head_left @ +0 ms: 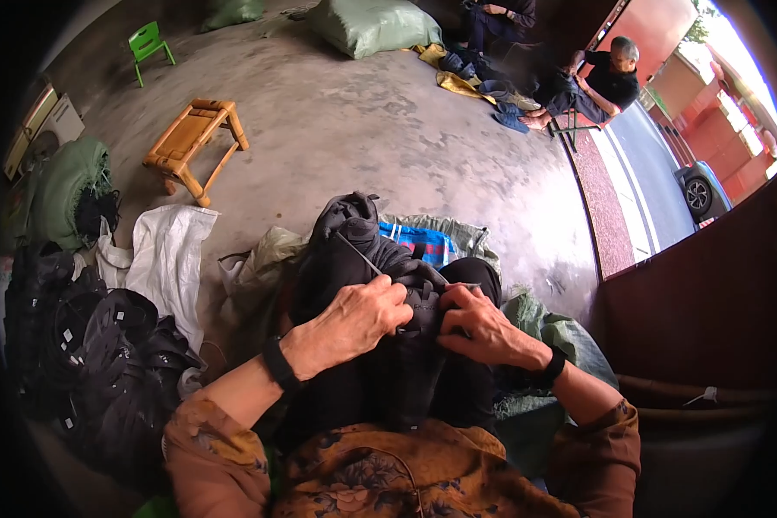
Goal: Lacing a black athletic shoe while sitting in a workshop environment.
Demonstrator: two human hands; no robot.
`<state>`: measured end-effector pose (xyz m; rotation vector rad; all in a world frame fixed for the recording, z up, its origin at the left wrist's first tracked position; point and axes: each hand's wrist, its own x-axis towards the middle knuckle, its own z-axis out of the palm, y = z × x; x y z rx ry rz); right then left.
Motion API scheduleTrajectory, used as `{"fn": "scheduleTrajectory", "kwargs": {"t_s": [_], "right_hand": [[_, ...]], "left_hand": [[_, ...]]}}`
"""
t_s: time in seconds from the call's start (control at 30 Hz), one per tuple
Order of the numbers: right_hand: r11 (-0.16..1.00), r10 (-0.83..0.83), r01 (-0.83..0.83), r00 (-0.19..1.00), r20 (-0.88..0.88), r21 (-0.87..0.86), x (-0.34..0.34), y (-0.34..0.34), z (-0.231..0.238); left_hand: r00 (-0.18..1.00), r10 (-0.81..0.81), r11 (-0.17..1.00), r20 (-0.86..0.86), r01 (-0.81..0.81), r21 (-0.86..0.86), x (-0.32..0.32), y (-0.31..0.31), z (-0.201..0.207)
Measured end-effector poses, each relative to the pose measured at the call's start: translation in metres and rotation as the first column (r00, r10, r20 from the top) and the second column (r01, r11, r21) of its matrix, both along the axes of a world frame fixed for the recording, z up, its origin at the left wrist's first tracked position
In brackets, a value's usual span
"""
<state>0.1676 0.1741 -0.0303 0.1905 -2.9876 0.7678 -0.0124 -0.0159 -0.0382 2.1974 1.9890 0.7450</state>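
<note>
Grey concrete floor (388, 129): wooden stool (194, 142) upper left, green chair (149, 45) top left, green sack (367, 26) top centre, white sack (168, 255) left.

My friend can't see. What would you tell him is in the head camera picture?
Looking down, a person's left hand and right hand both grip a dark grey fabric garment on the lap. A heap of black fabric pieces lies to the left, and a small wooden stool stands on the grey concrete floor.

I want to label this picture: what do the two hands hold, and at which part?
Both the left hand and right hand grip a dark garment at a bunched fold on the lap.
</note>
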Motion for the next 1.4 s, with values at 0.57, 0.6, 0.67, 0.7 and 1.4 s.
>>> {"fn": "scheduleTrajectory", "kwargs": {"t_s": [0.57, 0.6, 0.67, 0.7, 1.4], "right_hand": [[0.484, -0.329, 0.316, 0.930, 0.166, -0.816, 0.012, -0.003, -0.019], [0.484, -0.329, 0.309, 0.931, 0.157, -0.819, 0.011, -0.004, -0.018], [0.480, -0.340, 0.323, 0.925, 0.167, -0.816, 0.011, -0.007, -0.014], [0.463, -0.358, 0.350, 0.914, 0.190, -0.814, 0.011, -0.008, -0.010], [0.445, -0.895, 0.132, 0.036, -0.444, -0.886, 0.169, 0.234, 0.214]], "left_hand": [[0.993, 0.101, 0.973, -0.056, -0.087, 0.216, 0.069, 0.014, -0.025], [0.988, 0.126, 0.961, -0.089, -0.099, 0.260, 0.070, 0.012, -0.024], [0.988, 0.141, 0.941, -0.064, -0.113, 0.318, 0.076, 0.011, -0.022], [0.988, 0.150, 0.923, -0.028, -0.130, 0.363, 0.078, 0.013, -0.020], [0.998, 0.063, 0.960, 0.030, -0.068, 0.271, 0.084, 0.027, -0.027]]}}
